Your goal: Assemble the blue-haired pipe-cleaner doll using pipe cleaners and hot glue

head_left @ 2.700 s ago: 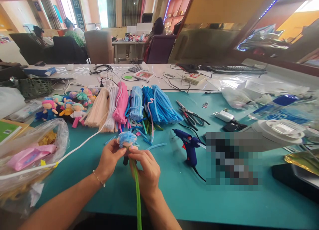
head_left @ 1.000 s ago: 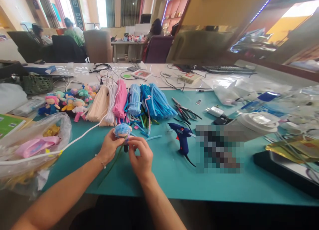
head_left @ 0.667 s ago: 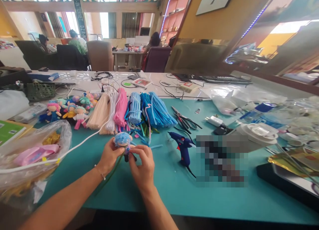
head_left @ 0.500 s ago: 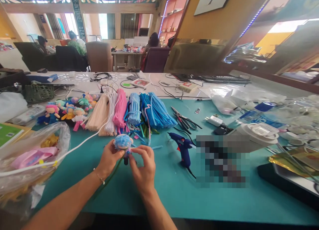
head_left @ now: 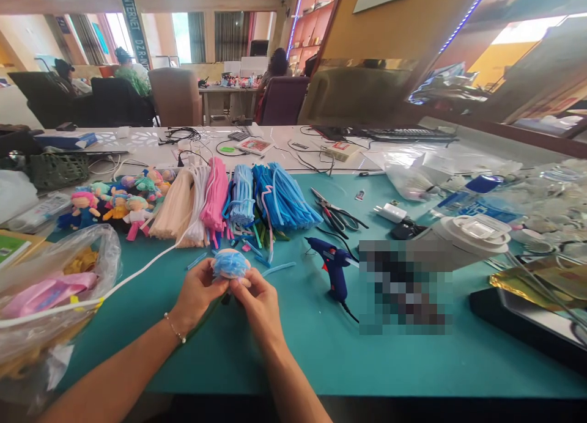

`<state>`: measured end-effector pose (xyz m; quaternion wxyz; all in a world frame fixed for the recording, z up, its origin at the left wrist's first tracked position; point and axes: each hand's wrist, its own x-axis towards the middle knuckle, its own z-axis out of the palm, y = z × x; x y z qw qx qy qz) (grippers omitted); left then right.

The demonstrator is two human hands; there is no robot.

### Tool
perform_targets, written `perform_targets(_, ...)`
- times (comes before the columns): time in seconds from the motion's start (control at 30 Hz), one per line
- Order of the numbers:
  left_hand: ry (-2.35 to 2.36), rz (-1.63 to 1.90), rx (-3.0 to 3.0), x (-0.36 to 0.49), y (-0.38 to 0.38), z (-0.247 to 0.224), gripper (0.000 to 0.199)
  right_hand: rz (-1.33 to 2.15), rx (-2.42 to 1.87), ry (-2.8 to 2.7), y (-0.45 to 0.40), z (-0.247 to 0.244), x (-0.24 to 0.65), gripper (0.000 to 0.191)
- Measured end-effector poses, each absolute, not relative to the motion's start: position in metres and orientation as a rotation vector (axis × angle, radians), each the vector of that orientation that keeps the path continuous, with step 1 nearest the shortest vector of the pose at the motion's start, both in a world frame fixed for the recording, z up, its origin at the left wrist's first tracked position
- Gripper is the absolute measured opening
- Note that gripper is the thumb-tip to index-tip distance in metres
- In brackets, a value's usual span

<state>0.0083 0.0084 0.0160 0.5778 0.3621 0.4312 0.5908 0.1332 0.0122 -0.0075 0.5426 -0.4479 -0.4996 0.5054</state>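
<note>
A small doll (head_left: 230,264) with blue pipe-cleaner hair is held upright between my two hands above the green mat. My left hand (head_left: 198,291) grips it from the left, thumb against its lower part. From the right, my right hand (head_left: 257,297) pinches it with thumb and fingers. The doll's body is mostly hidden behind my fingers. Just beyond the hands lie short blue pipe-cleaner pieces (head_left: 279,268). Bundles of pipe cleaners stand behind them: beige (head_left: 174,208), pink (head_left: 214,197), light blue (head_left: 241,195) and darker blue (head_left: 293,200).
A blue glue gun (head_left: 336,267) and pliers (head_left: 337,214) lie to the right, near a white lidded container (head_left: 461,242). Several finished dolls (head_left: 118,204) sit at the left, by a plastic bag (head_left: 107,258). A white cable (head_left: 151,263) crosses the mat (head_left: 293,349).
The doll has turned in my hands, so its blue hair now faces me more. My right hand has closed in around the head, nearer my left. The view has shifted slightly.
</note>
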Motion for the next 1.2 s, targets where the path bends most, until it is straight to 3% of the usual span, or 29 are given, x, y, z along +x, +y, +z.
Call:
perform_targets(0.7, 1.008, 1.299, 0.989, 0.004, 0.003, 0.016, 0.017, 1.412, -1.119, -1.01, 0.007, 0.014, 0.132, 0.026)
perform_targets(1.2, 0.874, 1.229, 0.914, 0.005, 0.005, 0.014, 0.039, 1.457, -1.063, -0.94, 0.006, 0.012, 0.133, 0.031)
